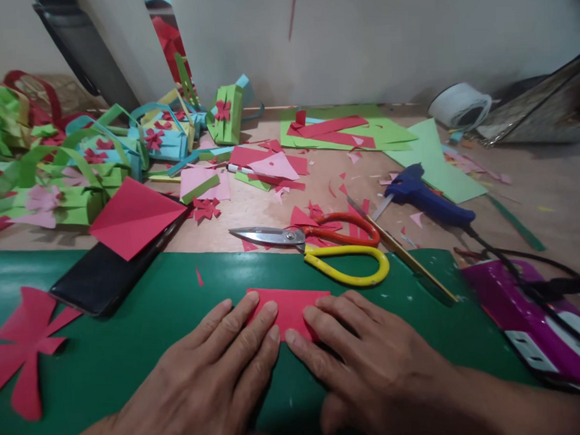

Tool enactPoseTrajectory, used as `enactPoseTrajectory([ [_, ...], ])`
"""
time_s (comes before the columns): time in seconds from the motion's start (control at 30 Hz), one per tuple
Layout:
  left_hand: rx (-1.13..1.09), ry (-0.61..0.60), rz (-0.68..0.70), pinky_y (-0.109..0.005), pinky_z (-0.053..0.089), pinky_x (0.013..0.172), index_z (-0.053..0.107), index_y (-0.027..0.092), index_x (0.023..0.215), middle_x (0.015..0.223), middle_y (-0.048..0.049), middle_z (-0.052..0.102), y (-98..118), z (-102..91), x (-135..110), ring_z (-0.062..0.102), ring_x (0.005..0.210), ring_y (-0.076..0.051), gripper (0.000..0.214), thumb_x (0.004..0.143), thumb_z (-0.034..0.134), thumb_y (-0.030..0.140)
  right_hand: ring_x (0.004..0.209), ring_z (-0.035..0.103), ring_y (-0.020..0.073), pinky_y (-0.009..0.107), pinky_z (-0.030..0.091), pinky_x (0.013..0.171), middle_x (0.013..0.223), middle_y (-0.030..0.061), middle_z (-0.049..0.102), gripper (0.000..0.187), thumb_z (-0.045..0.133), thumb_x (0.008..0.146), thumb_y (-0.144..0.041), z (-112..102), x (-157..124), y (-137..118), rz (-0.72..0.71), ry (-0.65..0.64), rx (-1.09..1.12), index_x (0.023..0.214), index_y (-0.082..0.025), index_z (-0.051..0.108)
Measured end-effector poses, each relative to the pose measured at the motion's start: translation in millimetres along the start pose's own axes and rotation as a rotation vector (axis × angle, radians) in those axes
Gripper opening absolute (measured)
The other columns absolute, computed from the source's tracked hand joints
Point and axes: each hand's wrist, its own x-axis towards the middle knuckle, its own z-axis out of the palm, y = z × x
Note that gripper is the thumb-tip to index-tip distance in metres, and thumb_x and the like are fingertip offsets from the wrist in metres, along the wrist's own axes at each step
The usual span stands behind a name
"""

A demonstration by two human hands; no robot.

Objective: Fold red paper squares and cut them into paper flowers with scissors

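Note:
A small red paper rectangle (290, 309), which looks folded, lies flat on the green mat (133, 350). My left hand (207, 366) presses on its left side with fingers stretched out. On its right side lies my right hand (370, 341), fingers also extended and flat on the paper. Just beyond the paper are scissors (297, 236) with one red and one yellow handle, blades pointing left. A red paper flower cutout (30, 347) rests at the far left of the mat. Behind it, a red paper square (135, 220) sits partly on a black phone (106, 278).
A blue glue gun (429, 197) and a thin gold-coloured pointed tool (405, 255) lie right of the scissors. A purple power strip (536, 323) with cables is at the right. Small paper baskets (102, 154) crowd the back left. Paper scraps and green sheets (396, 128) cover the back.

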Motion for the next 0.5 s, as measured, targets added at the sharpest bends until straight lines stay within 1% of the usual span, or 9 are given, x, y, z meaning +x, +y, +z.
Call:
enactPoseTrajectory([
  [0.07, -0.019, -0.035, 0.01, -0.042, 0.041, 0.095, 0.058, 0.009, 0.121, 0.123, -0.0171, 0.062, 0.1, -3.7, 3.7, 0.053, 0.117, -0.032, 0.065, 0.086, 0.039, 0.06, 0.084, 0.06, 0.0286, 0.044, 0.042, 0.074, 0.088, 0.0064, 0.07, 0.046, 0.051, 0.086, -0.057, -0.6, 0.4, 0.5, -0.002, -0.033, -0.017, 0.106, -0.016, 0.062],
  [0.13, -0.042, -0.027, 0.001, -0.043, 0.043, 0.093, 0.06, 0.01, 0.119, 0.119, -0.0164, 0.064, 0.8, -7.3, 7.4, 0.057, 0.113, -0.032, 0.066, 0.084, 0.04, 0.063, 0.09, 0.059, 0.0301, 0.046, 0.041, 0.077, 0.093, 0.0062, 0.071, 0.047, 0.055, 0.084, -0.056, -1.6, -1.4, 2.3, -0.009, -0.051, -0.02, 0.111, -0.017, 0.06],
  [0.3, -0.073, -0.028, -0.036, -0.043, 0.044, 0.093, 0.062, 0.014, 0.116, 0.12, -0.0132, 0.064, 0.1, -12.6, 11.9, 0.058, 0.112, -0.032, 0.061, 0.082, 0.046, 0.063, 0.103, 0.057, 0.0325, 0.049, 0.036, 0.087, 0.108, 0.0059, 0.069, 0.039, 0.051, 0.089, -0.05, -6.6, -14.8, 10.7, -0.005, -0.066, 0.028, 0.112, -0.02, 0.06],
  [0.4, -0.069, 0.018, -0.053, -0.041, 0.041, 0.097, 0.065, 0.014, 0.11, 0.118, -0.0123, 0.066, -1.4, -9.8, 7.6, 0.057, 0.113, -0.03, 0.057, 0.082, 0.047, 0.061, 0.105, 0.057, 0.0317, 0.05, 0.035, 0.09, 0.109, 0.0059, 0.069, 0.034, 0.046, 0.093, -0.045, -11.4, -24.1, 14.8, 0.016, -0.075, 0.044, 0.112, -0.021, 0.061],
  [0.5, -0.085, 0.054, -0.067, -0.041, 0.03, 0.106, 0.065, 0.014, 0.11, 0.119, -0.0126, 0.065, -0.9, -4.4, -3.4, 0.052, 0.12, -0.029, 0.056, 0.083, 0.048, 0.06, 0.102, 0.058, 0.0307, 0.05, 0.035, 0.089, 0.107, 0.0054, 0.07, 0.032, 0.043, 0.095, -0.042, -16.2, -29.7, 17.2, 0.016, -0.06, 0.031, 0.11, -0.021, 0.062],
])
